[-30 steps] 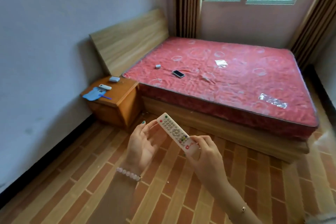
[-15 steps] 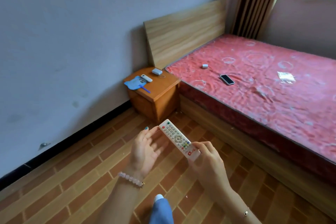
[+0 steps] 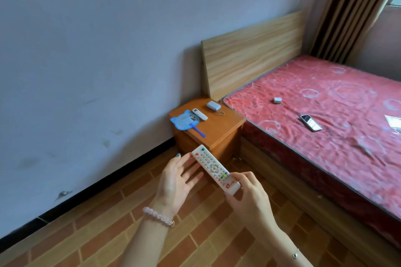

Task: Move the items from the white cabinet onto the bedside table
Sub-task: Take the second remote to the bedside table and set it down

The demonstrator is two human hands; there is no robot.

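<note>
I hold a white remote control (image 3: 213, 167) with coloured buttons in front of me, above the floor. My right hand (image 3: 249, 198) grips its near end. My left hand (image 3: 176, 182) is spread, palm up, its fingertips touching the remote's far end. Just beyond stands the wooden bedside table (image 3: 225, 128). On its top lie a blue hand fan (image 3: 185, 122), a small white remote (image 3: 200, 114) and a grey power bank (image 3: 213, 105). The white cabinet is out of view.
A bed with a red mattress (image 3: 338, 128) fills the right side, with a phone (image 3: 310, 122) and a small white box (image 3: 277, 100) on it. A wooden headboard (image 3: 253, 52) stands against the grey wall. The floor is brown brick-pattern tile.
The view has swung left and closer, so the bedside table now sits just beyond the remote. Both hands keep the same hold on the remote.
</note>
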